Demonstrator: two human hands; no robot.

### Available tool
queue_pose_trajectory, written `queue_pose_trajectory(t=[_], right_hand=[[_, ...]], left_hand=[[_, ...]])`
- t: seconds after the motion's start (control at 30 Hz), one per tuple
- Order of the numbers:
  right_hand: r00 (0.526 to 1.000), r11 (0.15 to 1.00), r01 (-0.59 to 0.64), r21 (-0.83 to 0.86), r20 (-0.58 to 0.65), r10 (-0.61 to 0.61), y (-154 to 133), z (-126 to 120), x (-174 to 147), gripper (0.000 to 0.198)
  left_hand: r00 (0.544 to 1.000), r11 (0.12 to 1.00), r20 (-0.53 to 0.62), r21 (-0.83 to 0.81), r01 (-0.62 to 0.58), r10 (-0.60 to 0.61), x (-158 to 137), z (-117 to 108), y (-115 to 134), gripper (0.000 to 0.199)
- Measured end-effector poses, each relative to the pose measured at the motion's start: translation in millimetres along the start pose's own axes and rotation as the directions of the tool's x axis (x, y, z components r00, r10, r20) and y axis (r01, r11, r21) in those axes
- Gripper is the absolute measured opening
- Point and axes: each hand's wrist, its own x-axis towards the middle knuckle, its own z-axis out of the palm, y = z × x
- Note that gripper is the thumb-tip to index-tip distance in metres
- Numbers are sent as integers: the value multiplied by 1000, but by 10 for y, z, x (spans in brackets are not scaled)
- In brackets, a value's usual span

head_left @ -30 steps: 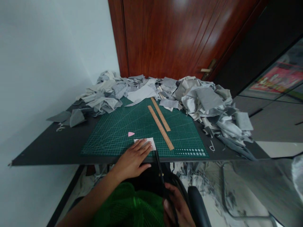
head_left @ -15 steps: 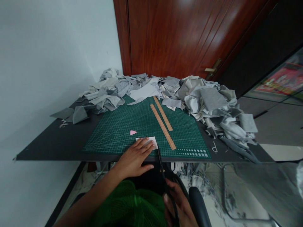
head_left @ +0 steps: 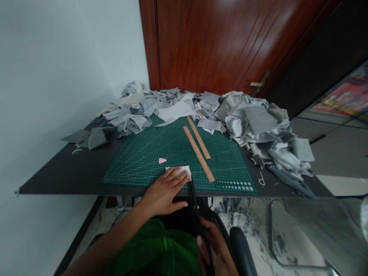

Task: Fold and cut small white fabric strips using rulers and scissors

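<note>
My left hand (head_left: 163, 193) lies flat on a small white piece of fabric (head_left: 186, 169) at the front edge of the green cutting mat (head_left: 138, 161). Its fingers are stretched out and cover much of the piece. My right hand (head_left: 215, 245) is below the table edge, wrapped around the handles of black scissors (head_left: 194, 197). The blades point up and away from me, their tips at the right edge of the white piece. Just beyond my left fingers lies a pink triangular chalk-like piece (head_left: 162, 160). Two wooden rulers (head_left: 199, 153) rest on the mat to the right.
Grey and white fabric scraps are heaped at the left (head_left: 126, 119), and a larger heap (head_left: 255, 119) rises at the right. A wooden door (head_left: 207, 46) stands behind the table (head_left: 63, 172). A black armrest (head_left: 241, 249) is beside my right hand.
Almost nothing differs. The view has shifted very slightly; my left hand stays on the white fabric and the scissors remain at its right edge.
</note>
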Motion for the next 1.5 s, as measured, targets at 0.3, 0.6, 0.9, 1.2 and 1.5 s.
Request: queue_pose_trajectory(t=[0.3,0.6,0.9,1.2,1.5], right_hand=[[978,990,-62,-131,-207,34,-26,153,-56,77],[977,992,-42,-117,-213,17,32,159,-40,78],[980,996,-37,-86,-197,20,41,98,-22,80],[987,993,-30,-111,-158,12,121,43,13,79],[994,997,-46,-56,-100,40,76,-42,13,72]], left_hand=[[1000,1000,-11,1,1,-1,3,-16,12,86],[1000,1000,8,-12,6,-6,-8,-45,19,86],[1000,1000,3,-19,8,-7,-11,-40,14,86],[1000,1000,6,-18,7,-6,-6,-41,14,87],[1000,999,-13,-49,1,-1,-16,-33,-1,85]])
